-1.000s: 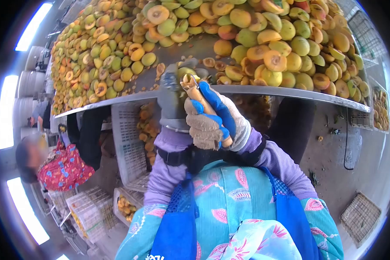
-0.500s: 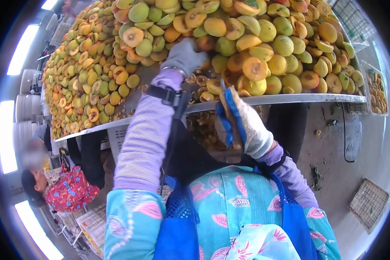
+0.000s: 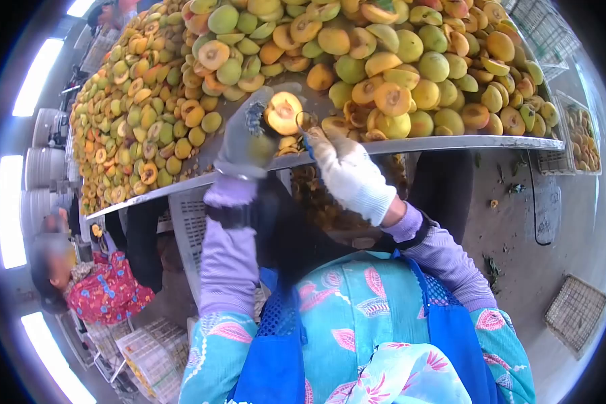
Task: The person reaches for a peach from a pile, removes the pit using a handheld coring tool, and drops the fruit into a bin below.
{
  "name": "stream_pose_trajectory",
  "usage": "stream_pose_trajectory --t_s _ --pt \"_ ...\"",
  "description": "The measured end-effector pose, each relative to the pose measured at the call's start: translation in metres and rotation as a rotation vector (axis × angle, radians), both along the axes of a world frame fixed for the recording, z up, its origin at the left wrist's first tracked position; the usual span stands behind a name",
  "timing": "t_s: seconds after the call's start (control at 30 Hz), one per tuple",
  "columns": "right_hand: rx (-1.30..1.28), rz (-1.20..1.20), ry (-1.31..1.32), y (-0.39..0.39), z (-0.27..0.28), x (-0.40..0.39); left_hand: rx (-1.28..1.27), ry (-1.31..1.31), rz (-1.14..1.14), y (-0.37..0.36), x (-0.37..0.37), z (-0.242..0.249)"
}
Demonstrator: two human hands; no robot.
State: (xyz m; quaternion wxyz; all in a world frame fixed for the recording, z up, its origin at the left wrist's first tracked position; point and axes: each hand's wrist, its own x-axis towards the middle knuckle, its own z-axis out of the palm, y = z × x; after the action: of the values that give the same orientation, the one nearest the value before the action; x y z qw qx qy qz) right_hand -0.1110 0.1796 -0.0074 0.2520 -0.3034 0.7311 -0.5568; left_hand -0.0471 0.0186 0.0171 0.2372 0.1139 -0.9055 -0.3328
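My left hand (image 3: 248, 135), in a grey glove, holds a halved fruit (image 3: 284, 113) with its orange cut face showing, above the near edge of the table. My right hand (image 3: 350, 168), in a white and blue glove, is closed on a small tool with a curved metal tip (image 3: 300, 121) that meets the right side of the cut face. Around and beyond both hands lie heaps of green and orange fruit (image 3: 411, 67), many of them halved. Small cut pieces (image 3: 288, 143) lie just below the held fruit.
The metal table edge (image 3: 451, 143) runs across in front of me. A crate of fruit (image 3: 579, 138) stands at its right end, an empty wire crate (image 3: 574, 313) on the floor. At the lower left is a co-worker (image 3: 104, 286) in red beside crates (image 3: 156, 360).
My left hand has come back from the heap toward me and now holds a halved fruit. My right hand has moved up and left, bringing the tool to it.
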Motion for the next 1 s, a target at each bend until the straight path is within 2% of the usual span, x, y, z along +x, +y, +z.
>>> stream_pose_trajectory --t_s 0.03,0.1,0.13,0.17,0.23,0.27,0.33,0.43,0.47,0.53,0.57,0.63,0.67,0.73,0.77,0.83,0.87,0.9,0.97,1.0 --pt "0.003 0.008 0.002 -0.003 0.0 0.003 0.003 0.002 0.008 0.01 0.004 -0.004" --pt "0.053 0.058 -0.046 -0.006 -0.003 0.004 0.907 0.188 -0.024 0.022 0.008 -0.024" --pt "0.087 0.077 -0.109 -0.003 0.004 0.005 0.328 0.111 0.083 0.004 0.014 -0.062" --pt "0.095 0.076 -0.109 -0.001 0.002 0.007 0.336 0.11 0.082 0.007 0.013 -0.059" --pt "0.011 0.07 -0.131 0.001 -0.001 0.012 1.328 0.327 -0.01 0.015 0.008 -0.05" --pt "0.014 0.067 -0.13 0.0 0.001 0.013 1.332 0.326 -0.012 0.02 0.006 -0.046" --pt "0.082 0.041 -0.177 -0.002 0.004 0.014 0.959 0.364 0.003 0.03 0.002 -0.038" --pt "0.01 -0.016 -0.153 -0.003 0.001 0.019 0.823 0.362 0.074 0.037 0.0 -0.03" --pt "0.015 -0.015 -0.157 -0.002 0.0 0.021 0.827 0.359 0.078 0.039 -0.001 -0.029" --pt "-0.016 -0.012 -0.168 -0.001 -0.004 0.027 1.039 0.367 0.128 0.041 -0.003 -0.03" --pt "-0.014 -0.012 -0.171 -0.002 -0.009 0.029 1.041 0.365 0.13 0.04 -0.003 -0.031" --pt "-0.071 -0.049 -0.147 -0.005 -0.016 0.033 0.83 0.264 0.139 0.039 -0.005 -0.036" --pt "-0.068 -0.049 -0.148 -0.005 -0.012 0.033 0.832 0.263 0.141 0.039 -0.006 -0.038" --pt "-0.033 -0.045 -0.918 -0.005 0.003 0.031 0.751 0.266 0.13 0.039 -0.007 -0.039" --pt "-0.033 -0.041 -0.915 0.002 0.005 0.024 0.749 0.27 0.132 0.041 -0.008 -0.028" --pt "-0.237 0.372 -1.271 0.021 0.004 0.009 1.135 0.058 0.146 0.048 -0.005 -0.003" --pt "-0.252 0.345 -1.302 0.018 0.002 0.017 1.014 -0.006 0.014 0.036 -0.001 -0.016" --pt "-0.255 0.353 -1.3 0.014 -0.003 0.021 1.007 -0.002 0.016 0.035 0.002 -0.014" --pt "-0.492 0.458 -1.812 0.011 -0.011 0.026 0.997 0.058 -0.052 0.038 0.007 -0.011" --pt "-0.487 0.461 -1.886 0.011 -0.011 0.026 0.876 0.149 -0.086 0.037 0.009 -0.017"
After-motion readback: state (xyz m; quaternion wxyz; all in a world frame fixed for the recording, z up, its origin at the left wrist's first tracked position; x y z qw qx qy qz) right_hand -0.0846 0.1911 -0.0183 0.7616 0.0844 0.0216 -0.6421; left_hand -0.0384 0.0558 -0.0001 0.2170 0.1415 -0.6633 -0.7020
